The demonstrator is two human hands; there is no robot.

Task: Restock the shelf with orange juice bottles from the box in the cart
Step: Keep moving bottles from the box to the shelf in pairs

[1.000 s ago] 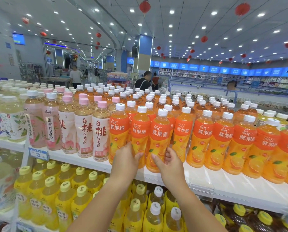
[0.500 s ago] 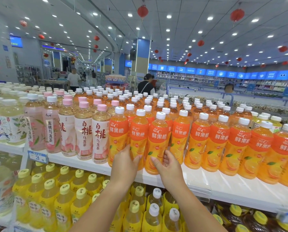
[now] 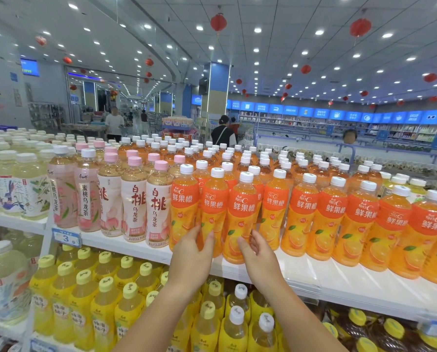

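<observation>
The shelf [image 3: 314, 278] carries the juice bottles [image 3: 303, 214] upright in packed rows, beside peach tea [image 3: 159, 207]. We see no box or cart. At the front edge our left hand [image 3: 190, 252] rests against the second bottle [image 3: 213, 209] and our right hand [image 3: 259, 252] against the third bottle [image 3: 242, 214], low down, fingers fairly straight, closed round neither. We judge them full: fairly heavy, stiff, slick-labelled. They are best gripped round the mid-body.

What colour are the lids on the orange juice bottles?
White. The head view shows the lids on the orange juice bottles best.
</observation>
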